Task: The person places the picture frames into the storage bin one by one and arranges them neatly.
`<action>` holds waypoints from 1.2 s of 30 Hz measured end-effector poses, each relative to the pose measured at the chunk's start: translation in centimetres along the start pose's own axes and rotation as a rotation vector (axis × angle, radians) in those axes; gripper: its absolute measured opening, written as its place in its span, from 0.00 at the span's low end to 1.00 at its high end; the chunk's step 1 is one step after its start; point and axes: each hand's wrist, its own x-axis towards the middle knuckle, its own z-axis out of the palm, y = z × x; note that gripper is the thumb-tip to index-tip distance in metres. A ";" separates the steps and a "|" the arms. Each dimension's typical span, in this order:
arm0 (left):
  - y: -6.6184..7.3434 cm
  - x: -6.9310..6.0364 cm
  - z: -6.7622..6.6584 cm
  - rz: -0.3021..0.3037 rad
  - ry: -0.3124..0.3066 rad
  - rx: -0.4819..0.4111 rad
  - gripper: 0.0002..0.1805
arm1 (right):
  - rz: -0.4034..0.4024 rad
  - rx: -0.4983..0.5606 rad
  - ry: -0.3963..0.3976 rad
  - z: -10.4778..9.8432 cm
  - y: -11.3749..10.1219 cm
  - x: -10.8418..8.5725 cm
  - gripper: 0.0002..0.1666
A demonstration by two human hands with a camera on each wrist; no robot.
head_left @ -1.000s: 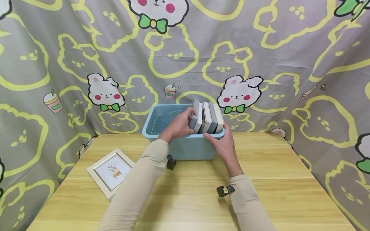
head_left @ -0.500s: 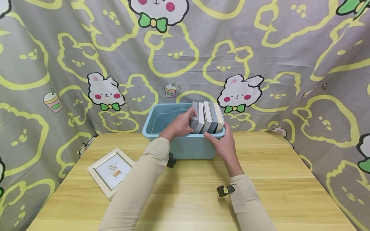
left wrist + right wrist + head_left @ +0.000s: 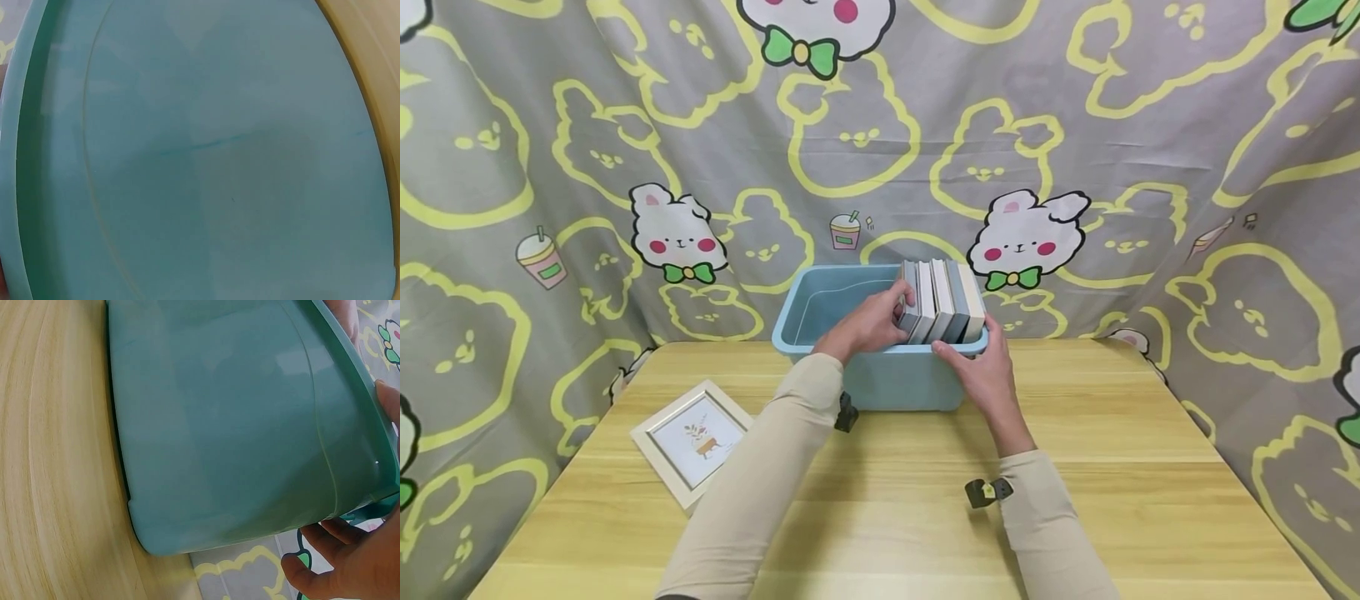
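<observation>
A blue plastic bin (image 3: 895, 379) stands at the back middle of the table. Several books (image 3: 942, 302) with grey, white and cream covers stand upright, side by side, at its right end. My left hand (image 3: 872, 321) reaches over the front rim and holds the leftmost book, thumb at its near edge and fingers on its left side. At the bin's right front corner, my right hand (image 3: 988, 367) grips the rim; its thumb lies at the front. In the right wrist view, fingers (image 3: 325, 550) sit under the rim beside the bin wall (image 3: 231, 437). The left wrist view shows only bin wall (image 3: 219, 187) and table.
A cream picture frame (image 3: 658, 442) with a plant print lies on the table at the left, partly covered by the left sleeve. A grey patterned curtain (image 3: 880, 225) hangs behind and beside the wooden table (image 3: 910, 508).
The left-hand books have come more upright, and the gaps in the row have narrowed. My right hand stays on the bin corner. The view has tilted slightly.
</observation>
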 end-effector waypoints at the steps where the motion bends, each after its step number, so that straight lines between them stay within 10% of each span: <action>1: 0.0 0.0 0.0 -0.004 0.000 -0.001 0.26 | 0.000 0.001 0.001 0.0 0.0 0.0 0.61; 36: 0.5 -1.1 0.1 -0.133 0.198 0.069 0.28 | -0.016 -0.005 0.004 -0.1 0.1 0.1 0.63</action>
